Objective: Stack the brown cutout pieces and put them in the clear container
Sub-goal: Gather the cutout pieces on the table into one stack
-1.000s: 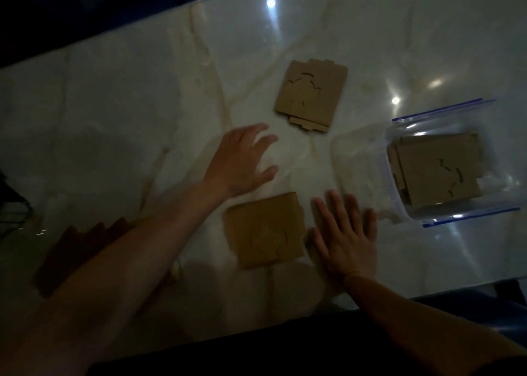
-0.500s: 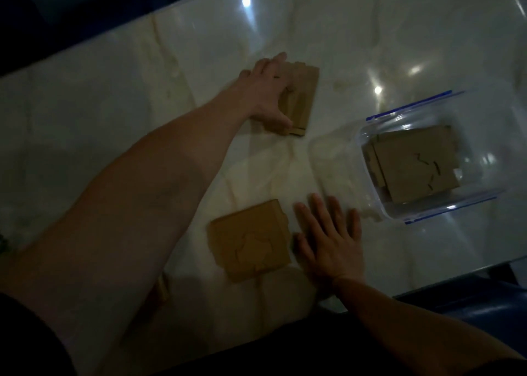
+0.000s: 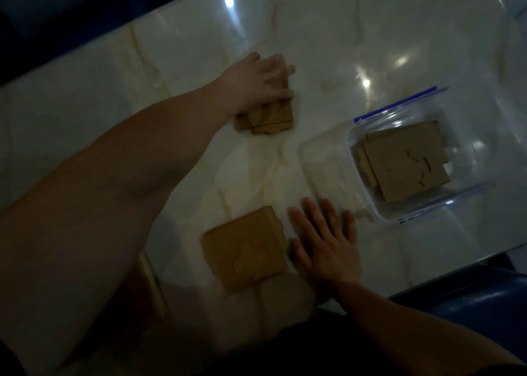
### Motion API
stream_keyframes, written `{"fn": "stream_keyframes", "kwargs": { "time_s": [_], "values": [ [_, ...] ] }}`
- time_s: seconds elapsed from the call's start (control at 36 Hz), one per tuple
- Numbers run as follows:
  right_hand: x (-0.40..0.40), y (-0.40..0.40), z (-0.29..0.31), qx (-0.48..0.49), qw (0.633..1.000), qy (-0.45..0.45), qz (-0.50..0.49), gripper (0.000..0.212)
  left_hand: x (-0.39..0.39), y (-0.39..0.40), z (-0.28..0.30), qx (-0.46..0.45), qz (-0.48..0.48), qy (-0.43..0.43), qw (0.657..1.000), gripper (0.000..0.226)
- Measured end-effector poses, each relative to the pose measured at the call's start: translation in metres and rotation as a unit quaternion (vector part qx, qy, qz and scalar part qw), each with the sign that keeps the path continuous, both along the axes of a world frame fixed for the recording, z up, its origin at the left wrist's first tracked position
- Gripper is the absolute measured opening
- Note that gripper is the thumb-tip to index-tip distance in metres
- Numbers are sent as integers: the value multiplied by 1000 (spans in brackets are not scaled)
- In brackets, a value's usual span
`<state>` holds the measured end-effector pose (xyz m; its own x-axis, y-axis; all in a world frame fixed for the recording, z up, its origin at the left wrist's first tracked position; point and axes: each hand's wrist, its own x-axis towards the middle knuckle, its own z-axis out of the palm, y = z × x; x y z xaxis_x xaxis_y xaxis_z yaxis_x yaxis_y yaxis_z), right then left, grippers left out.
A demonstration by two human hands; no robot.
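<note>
Dim light lay over the marble tabletop (image 3: 370, 28) where we worked. Our left hand (image 3: 258, 83) pressed, fingers spread, on the far cutout pieces (image 3: 271, 117), while our right hand (image 3: 325, 247) rested flat and open beside the near stack (image 3: 245, 250); more pieces (image 3: 405, 162) sat inside the clear container (image 3: 359, 136).

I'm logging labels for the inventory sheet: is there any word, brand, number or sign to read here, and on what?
None can be read.
Brown cutout pieces and those in the clear container: only cut slits and notches, no print.
Clear container: blue rim strips, no lettering visible.
Marble table: only veins and light glare.
The picture is dim, so faint marks could be missed.
</note>
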<state>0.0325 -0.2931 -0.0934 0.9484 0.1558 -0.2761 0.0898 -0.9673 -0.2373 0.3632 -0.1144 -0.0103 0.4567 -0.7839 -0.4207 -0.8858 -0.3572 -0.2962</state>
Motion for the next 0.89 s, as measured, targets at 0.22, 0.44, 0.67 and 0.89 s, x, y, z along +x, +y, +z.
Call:
{"fn": "stream_keyframes", "kwargs": {
  "time_s": [0.22, 0.44, 0.67, 0.89],
  "values": [
    [0, 1, -1, -9, 1000, 2, 2, 71, -7, 29, 4, -20, 181, 47, 982, 105],
    [1, 0, 1, -14, 1000, 3, 14, 72, -48, 53, -13, -155, 438, 131, 876, 102],
    [3, 1, 7, -13, 1000, 21, 13, 72, -86, 69, -10, -315, 512, 192, 775, 59],
    [4, 2, 8, -24, 999, 39, 10, 68, -129, 86, 9, -408, 572, 238, 670, 32]
  ]
}}
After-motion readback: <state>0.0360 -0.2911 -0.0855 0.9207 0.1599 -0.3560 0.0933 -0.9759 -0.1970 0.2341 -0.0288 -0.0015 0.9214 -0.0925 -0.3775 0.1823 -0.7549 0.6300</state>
